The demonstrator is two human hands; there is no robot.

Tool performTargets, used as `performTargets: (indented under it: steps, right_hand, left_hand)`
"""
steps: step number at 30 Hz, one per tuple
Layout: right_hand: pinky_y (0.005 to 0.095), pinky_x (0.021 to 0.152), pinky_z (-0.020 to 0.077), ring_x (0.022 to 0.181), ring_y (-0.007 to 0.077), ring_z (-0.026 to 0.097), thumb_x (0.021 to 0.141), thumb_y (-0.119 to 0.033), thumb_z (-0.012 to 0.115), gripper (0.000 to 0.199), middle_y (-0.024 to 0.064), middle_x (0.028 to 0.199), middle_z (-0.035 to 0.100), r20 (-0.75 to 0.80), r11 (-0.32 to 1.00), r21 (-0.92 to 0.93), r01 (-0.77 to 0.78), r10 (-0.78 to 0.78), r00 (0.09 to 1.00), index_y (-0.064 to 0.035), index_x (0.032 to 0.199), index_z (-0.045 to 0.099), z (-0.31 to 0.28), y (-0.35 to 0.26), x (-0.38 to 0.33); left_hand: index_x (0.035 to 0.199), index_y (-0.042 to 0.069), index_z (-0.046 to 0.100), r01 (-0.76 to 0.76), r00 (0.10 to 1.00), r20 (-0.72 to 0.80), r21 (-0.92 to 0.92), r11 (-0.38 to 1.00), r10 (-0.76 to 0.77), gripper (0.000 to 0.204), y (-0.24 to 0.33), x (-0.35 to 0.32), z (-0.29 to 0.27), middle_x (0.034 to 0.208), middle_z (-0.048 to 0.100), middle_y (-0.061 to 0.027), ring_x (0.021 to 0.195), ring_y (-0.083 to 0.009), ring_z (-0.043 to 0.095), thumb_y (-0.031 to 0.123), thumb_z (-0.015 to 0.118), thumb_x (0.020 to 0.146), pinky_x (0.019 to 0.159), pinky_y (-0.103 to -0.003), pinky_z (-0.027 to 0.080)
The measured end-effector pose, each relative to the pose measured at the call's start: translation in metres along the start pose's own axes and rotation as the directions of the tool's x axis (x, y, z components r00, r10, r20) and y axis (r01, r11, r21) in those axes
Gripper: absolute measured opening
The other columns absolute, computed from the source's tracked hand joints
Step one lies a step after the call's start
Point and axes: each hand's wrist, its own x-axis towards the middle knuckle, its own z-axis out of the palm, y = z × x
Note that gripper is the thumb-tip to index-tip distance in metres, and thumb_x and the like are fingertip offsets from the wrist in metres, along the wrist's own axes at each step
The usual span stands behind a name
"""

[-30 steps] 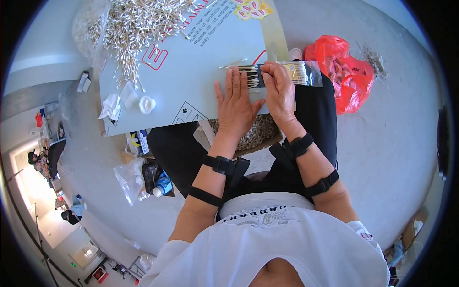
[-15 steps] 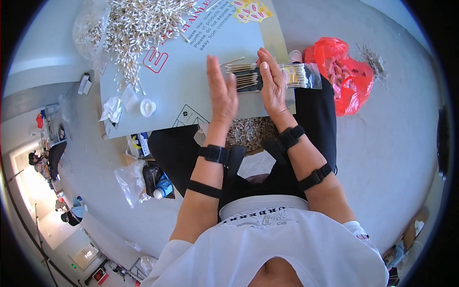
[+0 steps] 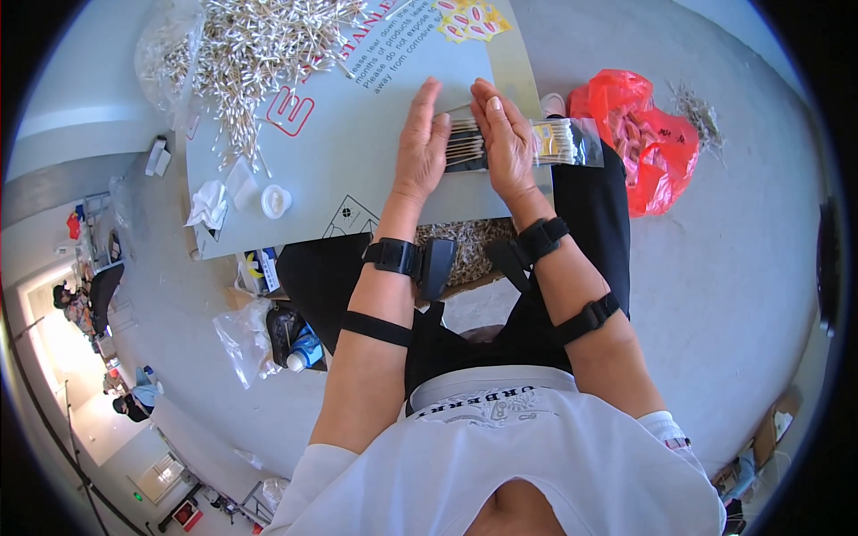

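L hand (image 3: 422, 143) & R hand (image 3: 507, 138) flat, fingers extended, side by side.

Pale grey floor (image 3: 742, 295) all round me, brightly lit. Red plastic bag (image 3: 648, 143) lies on it to my right. Clear bags and a bottle (image 3: 299, 357) by my left leg. Far left: a dimmer room area with people (image 3: 76, 304) seated.

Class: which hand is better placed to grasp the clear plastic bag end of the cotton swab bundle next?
Probably the right hand: it lies on the cotton swab bundle beside the clear plastic bag. The left hand is at the far end.
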Motion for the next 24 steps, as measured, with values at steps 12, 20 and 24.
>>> performTargets:
  steps: [12, 20, 24]
  right_hand:
    - [0.0337, 0.111, 0.0363, 0.128, 0.0204, 0.047, 0.103, -0.021, 0.046, 0.039, 0.0138, 0.135, 0.051, 0.004, 0.998, -0.058, -0.038, 0.039, 0.999, 0.0049, 0.132, 0.050, -0.004, -0.007, 0.000]
    - [0.0287, 0.099, 0.0407, 0.115, 0.0162, 0.053, 0.101, -0.030, 0.050, 0.042, 0.0114, 0.130, 0.058, -0.017, 0.990, -0.132, 0.049, -0.052, 0.998, 0.0036, 0.125, 0.057, 0.001, 0.000, 0.012]
    - [0.0297, 0.100, 0.0401, 0.117, 0.0162, 0.052, 0.101, -0.031, 0.050, 0.043, 0.0114, 0.132, 0.057, 0.063, 0.975, -0.209, 0.079, -0.067, 0.996, 0.0050, 0.123, 0.057, -0.002, 0.001, 0.022]
  left_hand:
    - [0.148, 0.001, 0.029, -0.068, 0.987, 0.148, 0.750, 0.658, -0.067, 0.079, 0.016, -0.038, 0.009, 0.157, 0.022, -0.0169, 0.147, -0.0308, 0.015, 0.055, 0.047, 0.092, 0.116, -0.054, 0.008]
    - [0.149, 0.001, 0.024, -0.073, 0.981, 0.172, 0.761, 0.644, -0.092, 0.083, 0.021, -0.042, 0.010, 0.158, 0.017, -0.0166, 0.148, -0.0303, 0.009, 0.054, 0.050, 0.091, 0.117, -0.053, 0.002]
    - [0.149, 0.001, 0.024, -0.065, 0.986, 0.154, 0.710, 0.701, -0.064, 0.074, 0.014, -0.039, 0.010, 0.157, 0.021, -0.0170, 0.147, -0.0315, 0.014, 0.044, 0.050, 0.095, 0.117, -0.051, 0.006]
